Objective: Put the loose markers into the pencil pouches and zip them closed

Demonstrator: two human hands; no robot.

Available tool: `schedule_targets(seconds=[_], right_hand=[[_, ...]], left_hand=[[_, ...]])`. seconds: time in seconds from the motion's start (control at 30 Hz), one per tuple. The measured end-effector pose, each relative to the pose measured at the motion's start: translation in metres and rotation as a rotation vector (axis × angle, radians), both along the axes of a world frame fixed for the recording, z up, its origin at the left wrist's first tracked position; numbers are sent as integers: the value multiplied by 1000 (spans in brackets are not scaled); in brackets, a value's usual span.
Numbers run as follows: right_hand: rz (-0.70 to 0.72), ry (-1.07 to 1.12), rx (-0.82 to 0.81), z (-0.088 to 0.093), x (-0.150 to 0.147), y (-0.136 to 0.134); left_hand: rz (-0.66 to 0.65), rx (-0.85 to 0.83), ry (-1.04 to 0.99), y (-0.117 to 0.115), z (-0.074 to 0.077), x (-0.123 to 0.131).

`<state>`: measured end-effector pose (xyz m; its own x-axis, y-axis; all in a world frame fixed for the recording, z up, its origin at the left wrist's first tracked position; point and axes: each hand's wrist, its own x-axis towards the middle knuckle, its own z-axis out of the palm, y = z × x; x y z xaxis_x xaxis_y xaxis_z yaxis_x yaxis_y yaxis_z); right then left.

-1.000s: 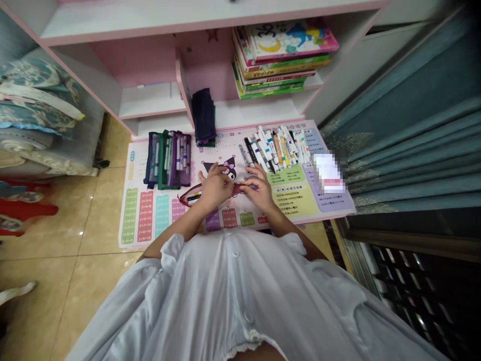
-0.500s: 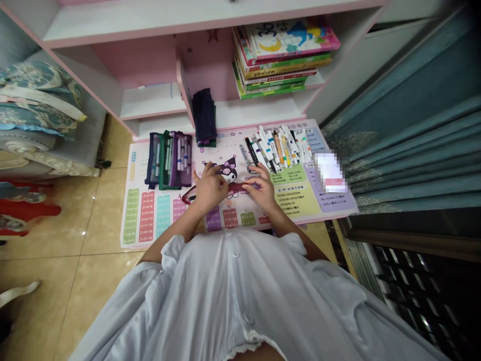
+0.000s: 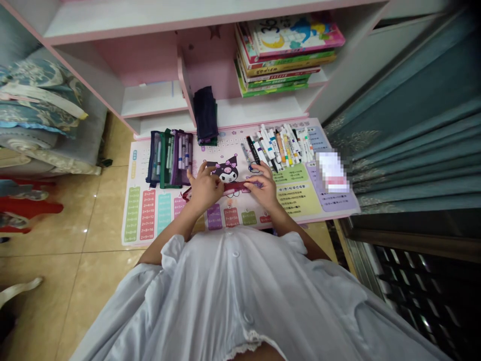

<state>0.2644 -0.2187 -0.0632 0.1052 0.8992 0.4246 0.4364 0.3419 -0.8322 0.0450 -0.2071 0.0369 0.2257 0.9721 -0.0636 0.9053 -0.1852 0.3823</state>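
A maroon zip pouch point(image 3: 235, 188) is stretched sideways between my hands, just above the desk mat. My left hand point(image 3: 205, 189) pinches its upper edge near the middle, and part of the pouch shows beyond it on the left. At the right end, thumb and fingers of my right hand point(image 3: 265, 189) are closed on the edge. What the pouch holds is hard to see. Left of my hands lie a blue pouch point(image 3: 153, 173), a green pouch point(image 3: 164, 175) and a purple pouch point(image 3: 181, 175), each with markers inside. Loose white-barrelled markers point(image 3: 280, 145) are heaped beyond my right hand.
Folded dark pouches point(image 3: 206, 115) lean at the shelf divider point(image 3: 185, 93). Stacked books point(image 3: 285, 60) fill the right compartment. A phone with a blurred screen point(image 3: 332, 170) lies at the right of the printed desk mat point(image 3: 296, 198). A curtain point(image 3: 406, 135) hangs on the right.
My left hand has slid slightly left along the maroon pouch, so more of it shows between my hands. My right hand has hardly moved.
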Motion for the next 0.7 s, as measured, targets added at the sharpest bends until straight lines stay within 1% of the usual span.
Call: schedule_targets(seconds=[0.13, 0.33, 0.47, 0.7], right_hand=[[-7, 2, 24, -1, 0, 0], [-6, 7, -6, -1, 1, 1], [-3, 15, 10, 0, 1, 1], [-16, 11, 9, 0, 0, 0]], left_hand=[[15, -11, 6, -1, -1, -4], [36, -13, 13, -2, 0, -11], [49, -17, 12, -3, 1, -13], [62, -20, 1, -5, -1, -19]])
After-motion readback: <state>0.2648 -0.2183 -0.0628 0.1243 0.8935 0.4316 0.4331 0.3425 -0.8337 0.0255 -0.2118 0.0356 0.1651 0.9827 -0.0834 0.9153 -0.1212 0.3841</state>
